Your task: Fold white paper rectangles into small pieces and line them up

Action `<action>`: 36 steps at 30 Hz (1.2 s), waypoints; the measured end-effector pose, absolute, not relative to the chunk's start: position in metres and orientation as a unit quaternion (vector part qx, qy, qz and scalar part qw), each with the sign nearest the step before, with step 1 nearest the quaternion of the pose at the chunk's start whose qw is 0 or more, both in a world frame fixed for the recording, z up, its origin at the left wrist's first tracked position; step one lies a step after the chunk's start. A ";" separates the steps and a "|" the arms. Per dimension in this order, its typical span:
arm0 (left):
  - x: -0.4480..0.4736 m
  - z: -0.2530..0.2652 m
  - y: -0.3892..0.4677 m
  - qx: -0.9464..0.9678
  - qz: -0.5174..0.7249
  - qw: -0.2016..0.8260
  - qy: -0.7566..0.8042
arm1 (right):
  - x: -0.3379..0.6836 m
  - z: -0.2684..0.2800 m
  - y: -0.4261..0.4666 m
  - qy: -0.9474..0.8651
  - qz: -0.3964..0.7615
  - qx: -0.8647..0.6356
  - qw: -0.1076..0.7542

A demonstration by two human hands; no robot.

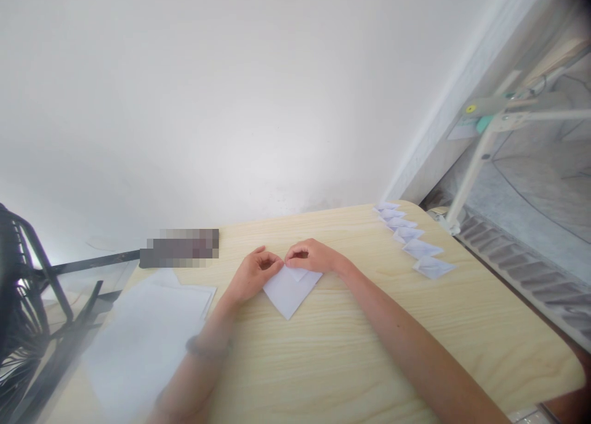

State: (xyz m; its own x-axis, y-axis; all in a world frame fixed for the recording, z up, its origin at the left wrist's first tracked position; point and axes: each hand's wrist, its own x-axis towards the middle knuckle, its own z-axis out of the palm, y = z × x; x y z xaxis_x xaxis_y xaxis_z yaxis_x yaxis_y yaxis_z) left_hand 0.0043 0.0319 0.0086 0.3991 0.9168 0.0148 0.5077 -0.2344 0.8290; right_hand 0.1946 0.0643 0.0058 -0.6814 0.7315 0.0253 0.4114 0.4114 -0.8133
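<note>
A white sheet of folded paper (287,295) lies on the wooden table between my hands, one corner pointing toward me. My left hand (256,270) pinches its upper left edge with thumb and forefinger. Close beside it, the fingertips of my right hand (311,256) grip the top of the same paper, where a smaller folded flap (295,272) shows. The fingertips of both hands nearly meet at the top, and they hide that part of the fold.
Several folded paper boats (422,248) stand in a row along the table's right side. Loose white sheets (143,338) lie at the left, below a blurred-out dark object (180,248). A white wall (258,104) rises behind the table (369,362). A black chair (28,276) stands at far left.
</note>
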 end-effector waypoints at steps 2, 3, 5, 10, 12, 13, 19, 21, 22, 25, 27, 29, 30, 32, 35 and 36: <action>0.004 0.008 0.032 0.742 0.261 0.387 0.482 | 0.194 0.006 0.064 -0.818 0.411 -0.355 0.191; 0.004 0.008 0.032 0.743 0.259 0.385 0.483 | 0.194 0.006 0.063 -0.818 0.408 -0.357 0.190; 0.004 0.008 0.032 0.745 0.257 0.380 0.484 | 0.193 0.006 0.063 -0.820 0.401 -0.362 0.189; 0.005 0.009 0.033 0.748 0.253 0.376 0.485 | 0.193 0.006 0.061 -0.824 0.387 -0.368 0.187; 0.005 0.009 0.033 0.744 0.256 0.381 0.486 | 0.193 0.006 0.062 -0.824 0.387 -0.369 0.189; 0.004 0.009 0.034 0.740 0.260 0.386 0.486 | 0.194 0.005 0.062 -0.823 0.389 -0.368 0.191; -0.006 0.009 0.036 0.675 0.326 0.430 0.504 | 0.199 0.003 0.062 -0.806 0.432 -0.356 0.195; -0.008 0.010 0.036 0.665 0.331 0.441 0.504 | 0.200 0.002 0.062 -0.800 0.441 -0.356 0.197; -0.008 0.010 0.036 0.668 0.327 0.443 0.501 | 0.201 0.002 0.062 -0.800 0.440 -0.357 0.199; -0.004 0.012 0.034 0.689 0.310 0.432 0.492 | 0.200 0.002 0.061 -0.808 0.428 -0.353 0.201; -0.001 0.013 0.032 0.699 0.306 0.417 0.493 | 0.200 0.002 0.061 -0.812 0.422 -0.350 0.201; 0.002 0.014 0.031 0.711 0.299 0.407 0.490 | 0.199 0.002 0.061 -0.814 0.419 -0.350 0.200; 0.003 0.015 0.031 0.719 0.293 0.403 0.485 | 0.199 0.002 0.061 -0.815 0.417 -0.349 0.199; 0.004 0.016 0.030 0.738 0.281 0.393 0.471 | 0.198 0.002 0.061 -0.819 0.410 -0.348 0.197; 0.005 0.017 0.031 0.757 0.272 0.385 0.453 | 0.197 0.002 0.061 -0.827 0.396 -0.349 0.197; 0.005 0.017 0.031 0.757 0.270 0.387 0.451 | 0.197 0.002 0.061 -0.827 0.394 -0.350 0.198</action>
State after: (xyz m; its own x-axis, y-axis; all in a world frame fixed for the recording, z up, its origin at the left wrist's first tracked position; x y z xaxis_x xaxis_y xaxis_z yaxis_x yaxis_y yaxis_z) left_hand 0.0050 0.0307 0.0170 0.4477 0.8922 0.0593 0.4741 -0.2931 0.8302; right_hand 0.1972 0.0611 0.0023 -0.6773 0.7338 0.0520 0.4223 0.4457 -0.7893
